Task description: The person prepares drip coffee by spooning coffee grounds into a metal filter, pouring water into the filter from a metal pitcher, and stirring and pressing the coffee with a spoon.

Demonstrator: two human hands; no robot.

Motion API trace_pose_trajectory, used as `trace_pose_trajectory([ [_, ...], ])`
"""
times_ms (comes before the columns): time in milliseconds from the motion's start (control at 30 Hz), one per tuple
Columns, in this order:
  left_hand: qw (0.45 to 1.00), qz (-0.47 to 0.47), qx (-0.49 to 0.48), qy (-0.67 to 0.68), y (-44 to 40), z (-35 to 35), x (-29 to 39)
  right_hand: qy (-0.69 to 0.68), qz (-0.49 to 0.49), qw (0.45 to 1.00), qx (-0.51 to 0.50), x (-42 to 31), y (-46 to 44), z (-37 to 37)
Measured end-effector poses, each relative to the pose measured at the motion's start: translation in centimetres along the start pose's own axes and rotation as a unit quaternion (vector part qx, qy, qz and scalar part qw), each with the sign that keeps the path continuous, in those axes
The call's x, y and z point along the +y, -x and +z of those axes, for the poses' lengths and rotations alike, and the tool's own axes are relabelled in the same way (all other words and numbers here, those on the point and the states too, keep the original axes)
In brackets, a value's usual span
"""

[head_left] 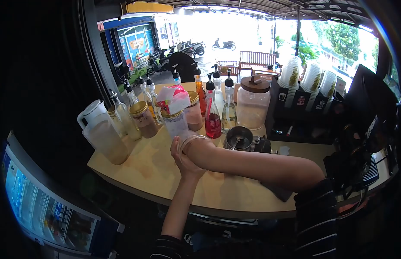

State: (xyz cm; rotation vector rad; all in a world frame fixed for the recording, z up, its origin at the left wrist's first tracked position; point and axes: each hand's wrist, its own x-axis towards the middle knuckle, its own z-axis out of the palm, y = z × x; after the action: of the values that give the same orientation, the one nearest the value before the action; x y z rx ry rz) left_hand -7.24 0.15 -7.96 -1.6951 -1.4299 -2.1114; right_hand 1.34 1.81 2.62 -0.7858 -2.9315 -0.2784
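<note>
Via remote feed I'm seeing L hand [184, 162] gripping a clear, round-rimmed, plastic-looking container [188, 139] over worktop [144, 172], inboard of front edge; R hand [198, 149] is mostly hiding, can't tell its grip. Risk: L slipping, bumping gold-lidded clear jar [175, 124].

daylight glares beyond the counter [144, 168]; left side dark, edges bowed.
</note>
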Motion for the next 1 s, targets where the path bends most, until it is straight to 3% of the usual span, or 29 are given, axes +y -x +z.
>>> trace_pose_trajectory([
  [200, 0.997, -0.001, -0.004, -0.078, -0.3, -0.5, 1.3, -0.007, -0.006, 1.0, 0.005, 0.2, 0.8, -1.1],
  [333, 0.996, 0.007, 0.001, -0.086, -0.3, 0.0, 0.9, -0.121, -0.013, 0.991, -0.047, 0.3, 1.9, -4.9],
  [367, 0.997, -0.062, 0.019, 0.045, -0.1, 0.8, -1.4, -0.142, 0.021, 0.987, -0.075, 0.1, 2.2, -6.2],
  [433, 0.975, -0.129, 0.037, 0.176, -0.3, 1.1, -2.0, -0.162, 0.054, 0.98, -0.102, 0.8, 2.3, -7.4],
  [533, 0.983, -0.087, 0.031, 0.16, 0.3, 0.8, -2.2, -0.194, -0.082, 0.974, 0.079, 2.8, 3.4, -8.8],
  [567, 0.99, -0.077, 0.033, 0.113, 0.4, 0.5, -2.3, -0.192, -0.083, 0.975, 0.08, 3.3, 3.4, -9.2],
  [633, 0.995, -0.065, 0.035, 0.067, 0.0, 0.3, -1.6, -0.255, 0.052, 0.965, -0.031, 3.8, 3.7, -10.5],
  [667, 0.996, -0.063, 0.037, 0.045, 0.0, 0.2, -1.2, -0.252, 0.004, 0.967, 0.038, 5.0, 3.5, -9.2],
  [800, 0.997, -0.066, 0.021, -0.042, -0.3, -0.4, 0.7, -0.362, 0.108, 0.926, -0.017, 6.2, 4.7, -11.2],
  [1000, 0.997, -0.061, 0.02, -0.036, -0.2, -0.4, 0.5, -0.384, 0.088, 0.919, 0.037, 8.1, 6.2, -10.7],
])
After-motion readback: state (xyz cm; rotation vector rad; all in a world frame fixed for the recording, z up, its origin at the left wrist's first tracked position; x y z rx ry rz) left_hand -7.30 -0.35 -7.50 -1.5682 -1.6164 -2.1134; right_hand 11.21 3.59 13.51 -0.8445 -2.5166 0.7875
